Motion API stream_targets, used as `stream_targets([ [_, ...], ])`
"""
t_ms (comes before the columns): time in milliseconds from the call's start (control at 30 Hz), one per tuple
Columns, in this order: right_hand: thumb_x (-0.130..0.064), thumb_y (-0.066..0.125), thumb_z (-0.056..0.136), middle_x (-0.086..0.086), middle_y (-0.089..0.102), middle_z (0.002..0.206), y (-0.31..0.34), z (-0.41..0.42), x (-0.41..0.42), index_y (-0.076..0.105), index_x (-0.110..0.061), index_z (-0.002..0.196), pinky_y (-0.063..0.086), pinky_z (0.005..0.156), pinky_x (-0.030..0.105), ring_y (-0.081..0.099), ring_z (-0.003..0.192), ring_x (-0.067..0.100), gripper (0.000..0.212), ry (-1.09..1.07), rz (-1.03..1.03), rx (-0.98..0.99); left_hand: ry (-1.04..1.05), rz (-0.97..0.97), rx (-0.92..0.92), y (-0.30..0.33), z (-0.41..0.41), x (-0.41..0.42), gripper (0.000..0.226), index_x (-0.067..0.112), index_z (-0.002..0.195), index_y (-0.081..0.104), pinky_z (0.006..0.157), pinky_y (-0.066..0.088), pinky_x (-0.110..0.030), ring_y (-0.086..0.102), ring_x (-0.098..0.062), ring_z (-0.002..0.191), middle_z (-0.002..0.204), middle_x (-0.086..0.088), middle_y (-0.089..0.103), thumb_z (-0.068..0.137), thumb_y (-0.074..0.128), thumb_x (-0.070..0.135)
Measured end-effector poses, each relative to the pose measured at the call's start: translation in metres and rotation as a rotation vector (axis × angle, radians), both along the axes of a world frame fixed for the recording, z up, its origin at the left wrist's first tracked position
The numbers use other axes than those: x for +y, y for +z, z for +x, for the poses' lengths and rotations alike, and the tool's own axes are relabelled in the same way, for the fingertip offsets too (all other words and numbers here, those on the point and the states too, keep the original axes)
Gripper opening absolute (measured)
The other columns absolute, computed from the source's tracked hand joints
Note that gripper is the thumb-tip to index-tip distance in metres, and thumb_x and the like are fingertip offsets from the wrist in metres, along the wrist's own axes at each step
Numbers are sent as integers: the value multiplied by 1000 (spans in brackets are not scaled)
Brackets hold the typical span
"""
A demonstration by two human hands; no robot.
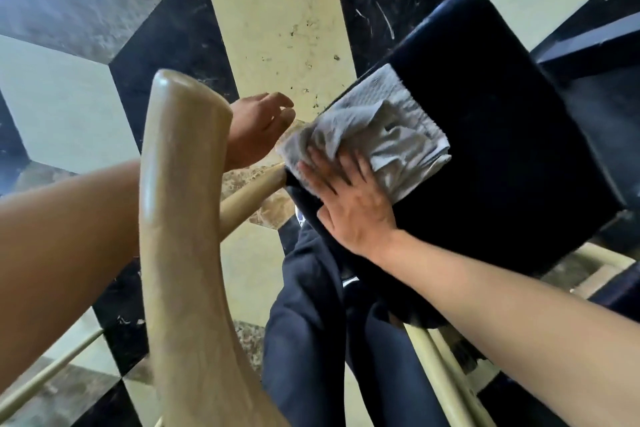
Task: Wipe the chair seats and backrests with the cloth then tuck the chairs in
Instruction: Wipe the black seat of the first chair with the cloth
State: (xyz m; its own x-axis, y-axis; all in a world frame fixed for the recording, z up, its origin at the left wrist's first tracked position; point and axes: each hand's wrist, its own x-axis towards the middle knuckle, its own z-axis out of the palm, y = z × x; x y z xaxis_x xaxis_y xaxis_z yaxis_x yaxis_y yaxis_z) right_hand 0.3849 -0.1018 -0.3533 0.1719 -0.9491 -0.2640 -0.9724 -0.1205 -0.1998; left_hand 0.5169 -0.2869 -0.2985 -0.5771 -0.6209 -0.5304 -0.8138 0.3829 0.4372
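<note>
Flat, right hand (349,204) presses cloth (384,135) at seat (502,149) edge.

Floor (277,31): polished marble tiles, cube pattern in cream, black, mottled brown; scuffs on cream tile. Standing on it: chair (187,253), beige frame, dark padded seat (502,135). On seat: crumpled grey cloth (391,128), near edge.

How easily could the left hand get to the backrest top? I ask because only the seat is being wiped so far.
Probably yes. The left hand hangs open just beyond the tan backrest, holding nothing, with no object between them. The cloth, though, lies under the right hand on the dark seat.
</note>
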Motion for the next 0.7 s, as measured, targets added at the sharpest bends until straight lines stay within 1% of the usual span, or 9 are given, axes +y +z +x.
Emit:
stream_targets([
  [67, -28, 42, 92, 4, 28, 165, 3, 10, 26, 27, -22, 159, 24, 121, 53, 38, 140, 38, 69, 53, -16, -19, -2, 31, 4, 0, 4, 12, 38, 4, 121, 64, 75, 37, -26, 63, -33, 101, 114, -17, 69, 107, 39, 29],
  [167, -18, 48, 92, 1, 41, 159, 6, 10, 63, 46, -20, 151, 34, 117, 52, 52, 132, 38, 58, 155, -45, -104, 141, 106, 32, -3, 11, 24, 37, 2, 109, 66, 80, 44, -32, 64, -30, 93, 102, -13, 70, 107, 41, 28],
  [200, -19, 51, 90, 0, 40, 159, 7, 7, 73, 49, -20, 149, 33, 118, 51, 52, 132, 37, 59, 203, -21, -145, 170, 112, 31, -4, 15, 24, 34, 5, 110, 67, 79, 45, -32, 63, -26, 90, 99, -7, 69, 106, 44, 30],
  [267, -27, 54, 85, -2, 34, 162, 10, -4, 77, 45, -23, 151, 29, 120, 47, 47, 137, 33, 67, 248, 20, -205, 150, 106, 35, -5, 19, 23, 30, 13, 115, 69, 76, 41, -26, 60, -16, 86, 97, 3, 65, 102, 53, 35],
  [333, -36, 53, 88, -1, 33, 163, 8, -13, 62, 36, -29, 155, 27, 120, 44, 42, 141, 31, 69, 201, 14, -196, 109, 128, 28, -5, 19, 20, 33, 17, 118, 69, 77, 41, -25, 60, -14, 86, 101, 1, 69, 98, 58, 40],
  [400, -45, 46, 96, 0, 34, 163, 2, -20, 35, 32, -34, 156, 20, 123, 47, 36, 145, 32, 63, 170, 5, -136, 94, 128, 22, -6, 15, 18, 37, 15, 120, 68, 80, 44, -27, 62, -16, 89, 107, -5, 71, 97, 58, 42],
  [534, -60, 34, 100, 0, 19, 168, -11, -27, -12, 18, -42, 158, 1, 126, 46, 19, 152, 35, 63, 185, 28, -66, 168, 62, 59, -8, 4, 13, 38, 9, 116, 68, 82, 50, -35, 66, -31, 96, 108, -13, 72, 104, 46, 38],
  [634, -63, 29, 101, 4, 18, 168, -18, -40, -42, 20, -39, 158, -2, 126, 45, 13, 153, 36, 63, 67, -29, 0, 200, 61, 75, -11, -1, 8, 38, 4, 112, 66, 85, 50, -43, 64, -35, 96, 103, -16, 71, 106, 42, 33],
  [700, -62, 29, 101, 10, 31, 162, -17, -52, -66, 35, -33, 154, 3, 126, 47, 18, 151, 39, 61, -57, -45, 38, 172, 53, 73, -13, -1, 3, 38, 6, 113, 66, 86, 50, -44, 62, -33, 97, 105, -13, 70, 106, 41, 34],
])
